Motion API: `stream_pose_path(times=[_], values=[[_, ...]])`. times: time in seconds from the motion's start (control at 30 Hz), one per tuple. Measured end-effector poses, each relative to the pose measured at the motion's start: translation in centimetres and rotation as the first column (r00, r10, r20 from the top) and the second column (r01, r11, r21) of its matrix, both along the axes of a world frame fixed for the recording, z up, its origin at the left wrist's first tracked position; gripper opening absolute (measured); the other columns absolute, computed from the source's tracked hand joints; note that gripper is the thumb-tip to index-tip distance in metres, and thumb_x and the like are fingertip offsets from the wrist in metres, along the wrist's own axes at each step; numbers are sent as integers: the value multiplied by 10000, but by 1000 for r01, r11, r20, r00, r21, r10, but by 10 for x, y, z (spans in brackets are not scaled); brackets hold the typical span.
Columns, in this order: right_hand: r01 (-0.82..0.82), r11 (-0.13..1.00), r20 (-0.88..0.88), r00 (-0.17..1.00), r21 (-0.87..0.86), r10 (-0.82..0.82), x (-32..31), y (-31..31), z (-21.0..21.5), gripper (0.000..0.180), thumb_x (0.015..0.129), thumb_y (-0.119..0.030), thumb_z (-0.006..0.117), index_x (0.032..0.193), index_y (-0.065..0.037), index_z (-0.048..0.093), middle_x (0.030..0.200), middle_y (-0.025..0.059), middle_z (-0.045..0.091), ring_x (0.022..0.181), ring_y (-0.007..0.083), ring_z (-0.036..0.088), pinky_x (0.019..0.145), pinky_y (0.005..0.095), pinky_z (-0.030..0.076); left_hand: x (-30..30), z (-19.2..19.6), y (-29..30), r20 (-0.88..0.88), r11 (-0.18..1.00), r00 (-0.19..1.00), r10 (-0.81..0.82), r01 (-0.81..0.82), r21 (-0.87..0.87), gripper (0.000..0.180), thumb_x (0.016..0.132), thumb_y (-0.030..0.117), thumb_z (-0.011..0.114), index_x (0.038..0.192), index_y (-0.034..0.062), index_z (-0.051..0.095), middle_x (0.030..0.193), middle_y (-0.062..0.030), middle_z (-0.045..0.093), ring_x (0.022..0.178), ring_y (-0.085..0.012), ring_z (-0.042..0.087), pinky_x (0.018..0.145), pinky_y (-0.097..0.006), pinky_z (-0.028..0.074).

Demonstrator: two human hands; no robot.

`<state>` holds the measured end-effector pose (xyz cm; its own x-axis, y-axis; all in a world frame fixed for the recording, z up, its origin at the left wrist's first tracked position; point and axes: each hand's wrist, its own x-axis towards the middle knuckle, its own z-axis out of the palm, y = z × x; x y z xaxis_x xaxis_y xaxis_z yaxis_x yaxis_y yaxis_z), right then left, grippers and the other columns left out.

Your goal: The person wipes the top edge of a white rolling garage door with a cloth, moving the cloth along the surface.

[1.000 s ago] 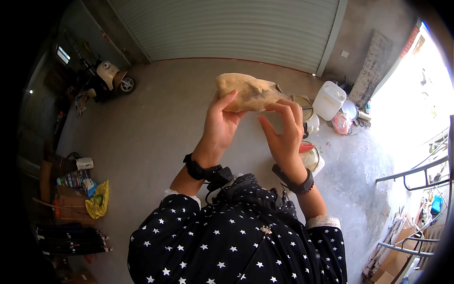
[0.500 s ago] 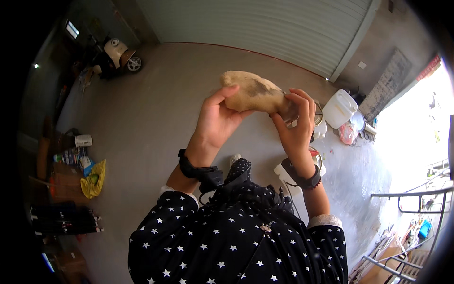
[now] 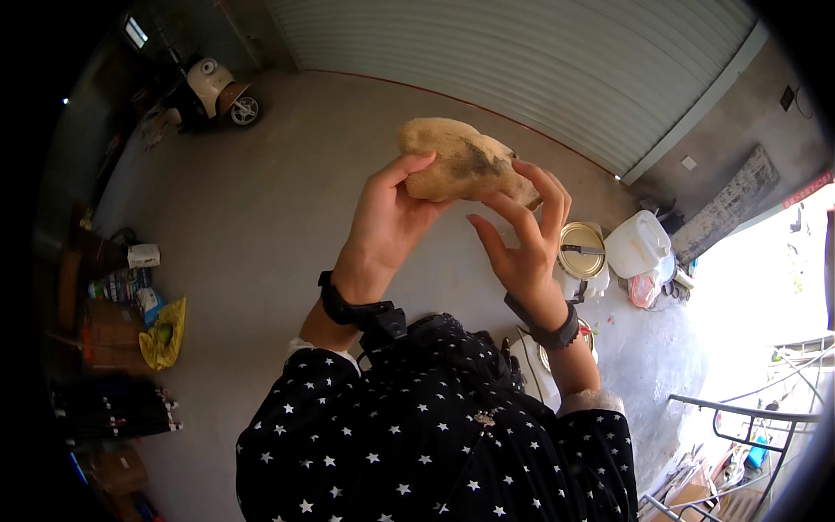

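A tan, lumpy, elongated object (image 3: 454, 161) with a rough skin and a dark patch is raised in front of me; its kind I cannot make out. My left hand (image 3: 391, 204) grips its left end, thumb in front and the other fingers hidden behind. At its right end, my right hand (image 3: 526, 230) touches it with outstretched fingertips. The right thumb stands away from it, below, and the right fingers are spread.
A lidded tin (image 3: 581, 244) with a knife (image 3: 583, 250) on top stands right, beside a white jug (image 3: 639, 242). A scooter (image 3: 213, 91) is far left, a yellow bag (image 3: 163, 335) left. A metal frame (image 3: 739, 409) stands lower right; a shutter (image 3: 539, 70) closes the back.
My right thumb has come off the object and spread away, while the right fingers have shifted onto its end. The object has tilted slightly in my left hand. My view has turned a little.
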<state>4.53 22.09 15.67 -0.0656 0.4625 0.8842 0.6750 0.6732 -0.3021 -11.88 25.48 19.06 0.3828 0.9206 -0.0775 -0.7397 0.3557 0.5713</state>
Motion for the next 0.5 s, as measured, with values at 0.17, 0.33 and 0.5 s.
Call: stream_pose_path(times=[0.17,0.33,0.5], values=[[-4,999,-157,988,-51,-4,-4,74,2,193,628,-8,743,776,-89,650,1128,113,560,1008,325,504,835,398,431,-2,6,72,-68,1000,997,-21,21,-12,425,880,143,523,1238,-62,422,1227,-157,513,1170,-256,491,1019,-404,385],[37,990,-196,979,-134,-63,21,138,-9,162,650,4,719,767,-75,639,1101,110,569,981,304,509,821,378,428,15,-2,143,-42,998,998,-36,33,-62,418,880,140,520,1232,-63,424,1221,-156,513,1166,-254,485,1012,-401,385],[54,986,-188,979,-156,-84,72,211,-20,150,669,22,694,766,-60,614,1075,110,571,972,297,506,820,372,422,56,-12,222,-58,997,998,-24,19,-75,417,880,144,523,1227,-62,418,1224,-159,505,1165,-256,476,1013,-412,381]])
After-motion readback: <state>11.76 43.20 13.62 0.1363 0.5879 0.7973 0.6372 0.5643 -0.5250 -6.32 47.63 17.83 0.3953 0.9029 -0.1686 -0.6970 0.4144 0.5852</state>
